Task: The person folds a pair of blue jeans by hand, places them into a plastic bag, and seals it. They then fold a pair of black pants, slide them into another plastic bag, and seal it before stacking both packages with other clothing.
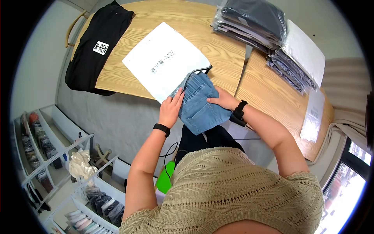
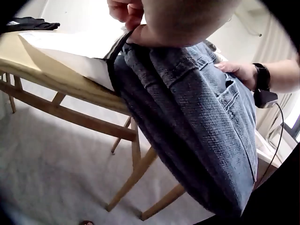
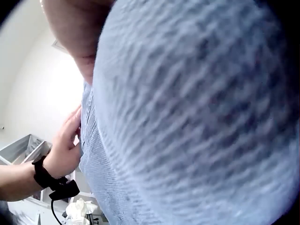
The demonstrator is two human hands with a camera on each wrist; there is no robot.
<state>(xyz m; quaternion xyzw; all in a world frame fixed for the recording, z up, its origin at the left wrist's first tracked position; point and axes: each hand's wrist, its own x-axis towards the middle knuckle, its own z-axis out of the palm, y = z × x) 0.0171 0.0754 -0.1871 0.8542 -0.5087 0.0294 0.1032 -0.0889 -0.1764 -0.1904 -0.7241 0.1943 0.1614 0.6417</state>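
Folded blue jeans [image 1: 202,105] lie partly inside the mouth of a white printed bag [image 1: 167,58], whose dark-edged opening crosses their waistband. The lower part of the jeans hangs past the table edge, over the lap. At the bag's edge, the left hand [image 1: 170,111] grips the opening and the jeans' left side; its thumb is at the dark edge in the left wrist view. On the other side, the right hand [image 1: 226,99] holds the jeans with the thumb on top and the other fingers hidden beneath. Denim [image 3: 197,117] fills most of the right wrist view.
A black garment [image 1: 97,46] lies at the table's left end. Stacks of bagged clothes [image 1: 253,21] and a white package [image 1: 304,48] stand at the right, near a flat clear packet [image 1: 313,115]. Shelves with packed items [image 1: 103,202] are at lower left.
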